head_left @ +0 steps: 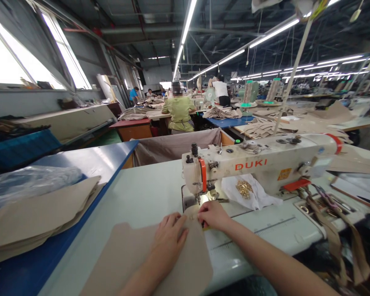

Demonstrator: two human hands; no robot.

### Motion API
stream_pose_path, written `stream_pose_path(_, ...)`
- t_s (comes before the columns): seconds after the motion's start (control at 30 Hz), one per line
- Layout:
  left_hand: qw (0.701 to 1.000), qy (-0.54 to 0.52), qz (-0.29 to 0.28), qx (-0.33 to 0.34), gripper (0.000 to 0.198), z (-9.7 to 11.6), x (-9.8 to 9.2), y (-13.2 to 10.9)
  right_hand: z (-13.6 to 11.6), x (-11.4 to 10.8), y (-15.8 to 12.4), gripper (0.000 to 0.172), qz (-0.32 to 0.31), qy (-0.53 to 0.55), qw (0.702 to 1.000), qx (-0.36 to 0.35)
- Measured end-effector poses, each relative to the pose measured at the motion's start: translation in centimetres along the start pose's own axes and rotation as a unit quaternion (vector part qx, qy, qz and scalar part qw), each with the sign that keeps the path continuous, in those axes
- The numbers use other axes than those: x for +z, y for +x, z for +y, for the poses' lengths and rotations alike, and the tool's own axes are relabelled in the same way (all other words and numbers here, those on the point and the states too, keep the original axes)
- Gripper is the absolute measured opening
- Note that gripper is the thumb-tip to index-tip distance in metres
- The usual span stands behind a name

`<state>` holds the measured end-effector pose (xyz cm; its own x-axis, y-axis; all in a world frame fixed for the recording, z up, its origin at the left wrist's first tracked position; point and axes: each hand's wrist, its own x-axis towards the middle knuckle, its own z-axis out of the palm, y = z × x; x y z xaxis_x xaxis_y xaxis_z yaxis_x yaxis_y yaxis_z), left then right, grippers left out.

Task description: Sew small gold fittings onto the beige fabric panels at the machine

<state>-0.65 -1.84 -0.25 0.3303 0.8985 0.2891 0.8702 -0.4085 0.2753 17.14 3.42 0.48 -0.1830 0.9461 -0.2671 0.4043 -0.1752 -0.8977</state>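
A beige fabric panel (pixel 126 255) lies on the pale green table of a white sewing machine (pixel 222 164) marked DUKI. Its narrow upper end reaches under the machine's head, beside the lit needle area. My left hand (pixel 169 238) rests flat on the panel, fingers stretched toward the needle. Just right of the needle area, my right hand (pixel 214 216) is closed, thumb and fingers pinching at the panel's edge; the fingertips are partly hidden. Small gold-coloured metal pieces (pixel 244 189) sit in a heap on a white cloth (pixel 265 200) behind my right hand.
Stacked beige panels (pixel 43 213) and clear plastic (pixel 33 179) lie on a blue table (pixel 77 213) at left. Beige straps (pixel 336 246) and scissors (pixel 329 197) are by a tray at right. A person in a yellow-green top (pixel 180 111) sits ahead.
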Motion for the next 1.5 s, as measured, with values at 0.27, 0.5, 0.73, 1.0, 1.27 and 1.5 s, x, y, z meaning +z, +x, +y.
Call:
stream_pose_path(0.27, 0.99, -0.059, 0.09, 0.091, 0.014, 0.5, 0.9, 2.3, -0.5, 0.0, 0.7, 0.019, -0.034, 0.017, 0.998, 0.045)
stream_pose_path(0.5, 0.982, -0.027, 0.096, 0.159, 0.021, 1.3, 2.2, 3.7, -0.1, -0.1, 1.4, 0.018, -0.047, 0.019, 0.997, 0.063)
stream_pose_path(0.73, 0.987, -0.023, 0.077, 0.141, 0.022, 1.3, 2.4, 3.9, -0.1, -0.3, 1.4, 0.018, -0.06, -0.003, 0.997, 0.051)
stream_pose_path(1.0, 0.989, -0.037, 0.068, 0.124, 0.017, 1.2, 2.3, 4.0, 0.1, -0.9, 0.0, 0.021, -0.029, -0.105, 0.993, -0.036)
stream_pose_path(1.27, 0.989, -0.05, 0.077, 0.115, 0.019, 1.4, 2.4, 4.1, 2.1, -3.6, -4.5, 0.015, -0.025, -0.367, 0.871, -0.326)
stream_pose_path(1.5, 0.988, -0.063, 0.085, 0.11, 0.017, 1.3, 2.6, 4.0, 2.9, -4.8, -6.5, 0.02, -0.07, -0.515, 0.7, -0.49)
